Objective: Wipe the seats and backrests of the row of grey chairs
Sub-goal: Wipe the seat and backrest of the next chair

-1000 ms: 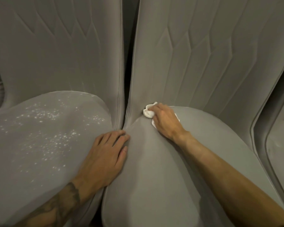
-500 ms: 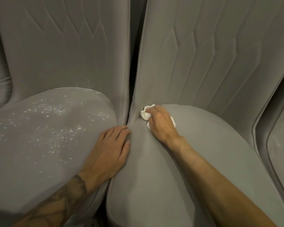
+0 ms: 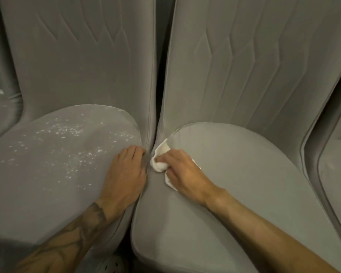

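Two grey chairs stand side by side, and the person leans over the spot where they meet. The right hand (image 3: 182, 172) has its fingers curled round a bunched-up white cloth (image 3: 159, 164) and presses it onto the back left corner of the right seat (image 3: 244, 174), just beside the dark gap (image 3: 159, 85) between the chairs. The left hand (image 3: 126, 174) lies flat with straight fingers on the edge of the left seat (image 3: 37, 184); it holds nothing and seems to push that cushion aside. I think the step now is to clean the tight corner where the seat meets the back. To do it well, the cloth should go deep into the fold with short, firm rubs, and the flat hand should hold the cushion away so the cloth can get in. The right seat looks clean from here. The left seat has lots of little white specks (image 3: 73, 152) on it, so I think it needs a wipe too. It would be good to sweep the specks to the front, not into the gap. The right backrest (image 3: 254, 66) and the left backrest (image 3: 77, 66) have stitched grooves, where dust may hide.
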